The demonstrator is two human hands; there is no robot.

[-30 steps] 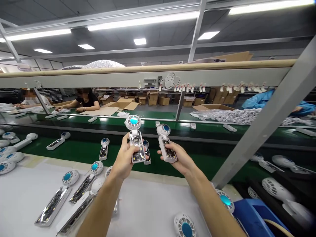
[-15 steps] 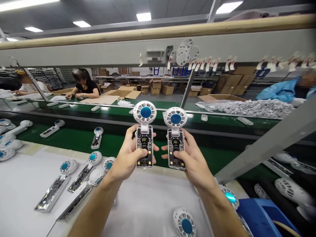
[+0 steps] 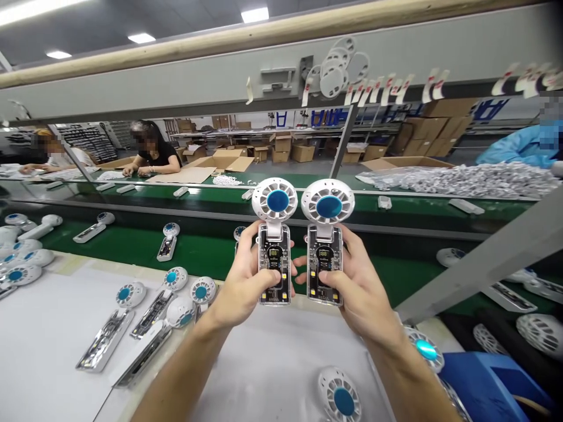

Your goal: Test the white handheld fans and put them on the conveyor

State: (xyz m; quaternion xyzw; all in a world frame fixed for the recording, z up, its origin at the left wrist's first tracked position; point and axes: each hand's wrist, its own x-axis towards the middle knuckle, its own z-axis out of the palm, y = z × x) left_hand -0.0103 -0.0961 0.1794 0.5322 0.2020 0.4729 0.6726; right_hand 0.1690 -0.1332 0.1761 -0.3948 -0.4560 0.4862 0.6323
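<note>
My left hand [image 3: 246, 284] is wrapped round a handheld fan [image 3: 278, 202] with a white round head, a blue centre and a clear handle showing its circuit board. Its thumb presses on the front of the board. A matching handheld fan [image 3: 329, 205] stands upright in my right hand [image 3: 358, 287], thumb also on the board. The two fans are side by side, their heads almost touching. Small digits show on both displays. Behind them runs a green conveyor belt [image 3: 211, 246]. Most of the fingers are hidden behind the handles.
Several similar fans [image 3: 105, 340] lie on the white worktop at left, and another fan [image 3: 341, 398] lies near the front. A blue bin [image 3: 492, 381] and a slanted grey post [image 3: 484, 252] are at right. Across the belt sit co-workers, one in black [image 3: 158, 153], beside heaped white parts [image 3: 470, 179].
The view has shifted a little, and both fans appear slightly farther right and larger. Their heads are closer together. Both hands keep their hold, thumbs on the boards.
</note>
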